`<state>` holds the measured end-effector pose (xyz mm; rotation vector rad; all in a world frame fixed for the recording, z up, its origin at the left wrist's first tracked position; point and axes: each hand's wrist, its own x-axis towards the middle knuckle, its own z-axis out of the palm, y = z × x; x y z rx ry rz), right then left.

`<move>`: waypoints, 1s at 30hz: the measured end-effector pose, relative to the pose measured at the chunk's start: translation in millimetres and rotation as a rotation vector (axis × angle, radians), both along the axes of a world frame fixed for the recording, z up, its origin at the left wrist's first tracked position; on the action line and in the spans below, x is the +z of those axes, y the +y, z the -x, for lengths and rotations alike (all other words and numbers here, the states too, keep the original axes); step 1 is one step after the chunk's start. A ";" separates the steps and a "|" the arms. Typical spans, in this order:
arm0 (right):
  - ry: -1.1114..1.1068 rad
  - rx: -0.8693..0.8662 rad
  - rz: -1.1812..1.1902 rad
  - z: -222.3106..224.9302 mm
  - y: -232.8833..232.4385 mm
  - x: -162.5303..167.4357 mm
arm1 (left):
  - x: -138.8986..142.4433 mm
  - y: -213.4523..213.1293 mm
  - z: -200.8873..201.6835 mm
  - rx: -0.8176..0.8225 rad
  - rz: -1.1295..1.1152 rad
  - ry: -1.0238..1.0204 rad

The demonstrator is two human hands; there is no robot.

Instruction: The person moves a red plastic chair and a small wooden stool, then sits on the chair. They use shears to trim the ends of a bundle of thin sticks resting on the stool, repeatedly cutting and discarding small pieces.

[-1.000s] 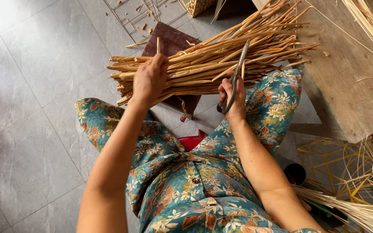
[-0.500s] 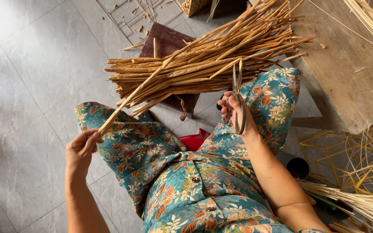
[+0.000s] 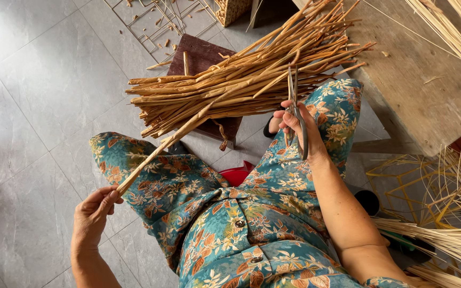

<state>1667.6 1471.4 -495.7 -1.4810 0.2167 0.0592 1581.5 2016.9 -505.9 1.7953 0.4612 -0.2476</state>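
Down close to us, our left hand (image 3: 93,213) pinches the near end of one long cane strip (image 3: 161,146), fingers closed tight around it, the strip running up across the floral trousers (image 3: 161,184) and into the bundle of cane (image 3: 241,88) lying over our knees; our right hand (image 3: 297,128) sits on the right knee, fingers wrapped through the handles of the scissors (image 3: 296,109), blades pointing up and shut as far as we can tell. To do this cleanly, we judge, the strip wants a straight pull along its own line so it slides free without dragging its neighbours, and the scissor tips want holding clear of the stalks. Beyond the bundle a dark wooden block (image 3: 204,53) sits on the grey tiled floor (image 3: 38,90), with cut scraps (image 3: 161,42) scattered past it, and a worn wooden bench (image 3: 422,80) to the right
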 end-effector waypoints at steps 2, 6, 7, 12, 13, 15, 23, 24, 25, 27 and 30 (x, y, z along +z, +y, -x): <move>0.006 -0.004 -0.034 0.3 -0.2 1.0 | 1.2 1.5 1.0 0.000 -0.004 0.005; 0.033 -0.001 -0.067 2.5 -2.7 -0.7 | 4.8 1.1 1.7 -0.024 -0.039 0.016; 0.030 0.003 -0.093 4.2 -3.5 -2.0 | 6.2 0.5 1.9 -0.034 -0.054 0.020; 0.020 -0.060 -0.209 16.4 -6.4 -9.8 | 16.3 -8.1 -2.9 -0.145 -0.165 -0.004; 0.041 -0.069 -0.227 18.8 -6.4 -10.9 | 19.6 -10.9 -5.3 -0.157 -0.213 0.001; 0.089 -0.087 -0.265 25.0 -6.2 -11.2 | 28.1 -18.3 -9.1 -0.180 -0.387 -0.052; -0.150 -0.278 -0.029 34.3 6.3 18.4 | 103.1 -47.8 -15.2 -0.001 -1.189 -0.802; -0.209 -0.276 -0.010 34.9 9.6 24.7 | 111.7 -51.2 -14.4 0.025 -1.234 -0.879; -0.292 -0.261 0.037 34.8 14.0 30.4 | 118.7 -54.1 -14.6 0.050 -1.280 -0.953; -0.469 -0.241 0.125 33.1 22.8 42.7 | 127.4 -62.6 -18.7 0.102 -1.313 -1.070; -0.492 0.034 -0.080 28.6 45.6 53.9 | 129.1 -87.9 -30.0 0.160 -1.221 -1.221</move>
